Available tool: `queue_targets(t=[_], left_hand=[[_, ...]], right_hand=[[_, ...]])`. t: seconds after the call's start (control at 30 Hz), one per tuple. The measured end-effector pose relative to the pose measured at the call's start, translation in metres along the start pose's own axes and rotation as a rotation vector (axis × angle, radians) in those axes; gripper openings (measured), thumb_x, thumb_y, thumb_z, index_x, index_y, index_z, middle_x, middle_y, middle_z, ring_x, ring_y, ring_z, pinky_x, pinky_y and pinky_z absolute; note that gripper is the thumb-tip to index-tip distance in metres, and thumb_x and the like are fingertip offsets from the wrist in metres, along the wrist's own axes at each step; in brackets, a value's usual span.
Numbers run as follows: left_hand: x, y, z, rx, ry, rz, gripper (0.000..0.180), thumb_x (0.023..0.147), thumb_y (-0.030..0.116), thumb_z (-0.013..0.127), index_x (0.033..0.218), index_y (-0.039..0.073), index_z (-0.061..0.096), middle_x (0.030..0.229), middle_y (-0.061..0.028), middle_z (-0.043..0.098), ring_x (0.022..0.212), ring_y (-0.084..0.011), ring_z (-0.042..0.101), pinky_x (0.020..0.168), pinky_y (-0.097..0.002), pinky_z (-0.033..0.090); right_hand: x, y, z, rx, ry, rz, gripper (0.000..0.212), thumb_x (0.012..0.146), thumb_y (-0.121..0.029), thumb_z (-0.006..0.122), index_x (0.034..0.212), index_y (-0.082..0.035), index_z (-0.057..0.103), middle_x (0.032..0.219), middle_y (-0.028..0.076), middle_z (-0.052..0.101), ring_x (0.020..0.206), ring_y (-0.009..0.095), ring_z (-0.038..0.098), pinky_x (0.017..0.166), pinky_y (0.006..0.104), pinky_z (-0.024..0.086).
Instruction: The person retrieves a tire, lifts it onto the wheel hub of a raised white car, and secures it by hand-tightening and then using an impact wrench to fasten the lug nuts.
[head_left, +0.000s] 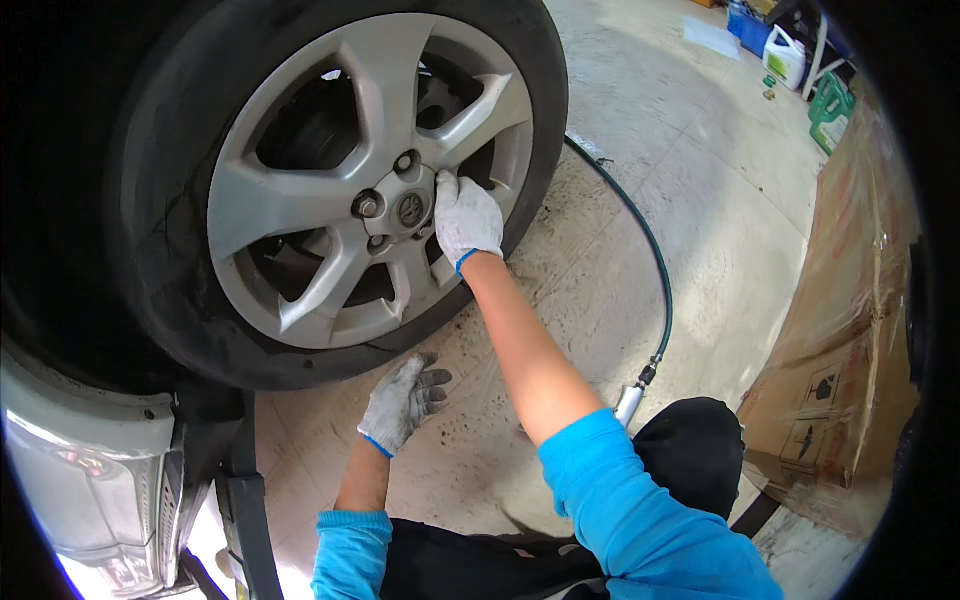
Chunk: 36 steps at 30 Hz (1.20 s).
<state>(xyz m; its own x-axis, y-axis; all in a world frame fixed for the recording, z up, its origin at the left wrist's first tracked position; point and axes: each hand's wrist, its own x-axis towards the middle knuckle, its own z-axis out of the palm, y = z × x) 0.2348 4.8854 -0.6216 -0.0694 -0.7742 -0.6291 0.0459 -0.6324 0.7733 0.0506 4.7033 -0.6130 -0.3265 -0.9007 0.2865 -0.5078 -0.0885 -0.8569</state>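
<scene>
Wheel: silver metal look, smooth, satin sheen
Centre cap: satin, emblem in relief
Wheel nut: bare-looking metal, dull shine
Tyre: black rubber, matt, scuffed and dusty on the sidewall
Right-hand glove: white knitted cloth, matt, blue edging at the cuff
Left-hand glove: similar knit, soiled grey-black across the fingers
Sleeves: 2, blue cloth, matt
Trousers: black cloth, matt
Hose: dark, rubbery-looking, smooth, faint sheen
Hose-end tool: silver metal look, glossy
Floor: pale, smooth, gritty with dark dirt near the tyre
Box: brown cardboard under creased, shiny clear plastic film
Jugs: 2, plastic, 1 white, 1 green
Bodywork: silver, glossy, strongly reflective
</scene>
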Motion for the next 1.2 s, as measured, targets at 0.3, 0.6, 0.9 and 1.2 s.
queue_targets(t=[0.3,0.6,0.9,1.2], left_hand=[[0.006,0.000,0.001,-0.060,-0.023,-0.031,0.056,0.105,0.048,0.048,0.137,0.002,0.051,0.116,-0.0204,0.067,0.078,-0.0209,0.063,0.071,-0.0339,0.056],[0.034,0.001,0.018,0.000,-0.140,-0.079,0.055,0.105,0.044,0.051,0.138,0.000,0.050,0.119,-0.0193,0.067,0.082,-0.0214,0.065,0.074,-0.0342,0.056],[0.061,-0.028,-0.021,1.006,0.021,0.179,0.056,0.098,0.046,0.060,0.133,0.003,0.058,0.119,-0.0162,0.070,0.100,-0.0248,0.070,0.087,-0.0378,0.056],[0.085,-0.053,0.022,1.402,-0.230,0.110,0.064,0.093,0.051,0.060,0.134,0.003,0.059,0.134,-0.0226,0.062,0.124,-0.0376,0.059,0.102,-0.0447,0.048]], right_hand=[[0.003,0.001,-0.002,0.057,-0.029,-0.021,0.052,0.101,-0.043,0.042,0.101,0.002,0.066,0.101,0.033,0.067,0.095,0.050,0.065,0.087,0.0556,0.049],[-0.001,-0.007,-0.006,0.108,-0.059,0.171,0.054,0.102,-0.042,0.036,0.113,0.002,0.066,0.112,0.032,0.065,0.109,0.047,0.060,0.095,0.0507,0.047],[-0.169,0.170,-0.048,-1.248,-1.327,0.105,0.029,0.083,-0.020,0.069,0.109,-0.013,0.078,0.120,0.010,0.073,0.114,0.029,0.068,0.091,0.0438,0.056],[-0.261,0.231,-0.153,-1.087,-1.416,-0.600,0.018,0.091,-0.022,0.056,0.099,-0.018,0.071,0.105,0.008,0.073,0.106,0.029,0.069,0.091,0.0404,0.053]])
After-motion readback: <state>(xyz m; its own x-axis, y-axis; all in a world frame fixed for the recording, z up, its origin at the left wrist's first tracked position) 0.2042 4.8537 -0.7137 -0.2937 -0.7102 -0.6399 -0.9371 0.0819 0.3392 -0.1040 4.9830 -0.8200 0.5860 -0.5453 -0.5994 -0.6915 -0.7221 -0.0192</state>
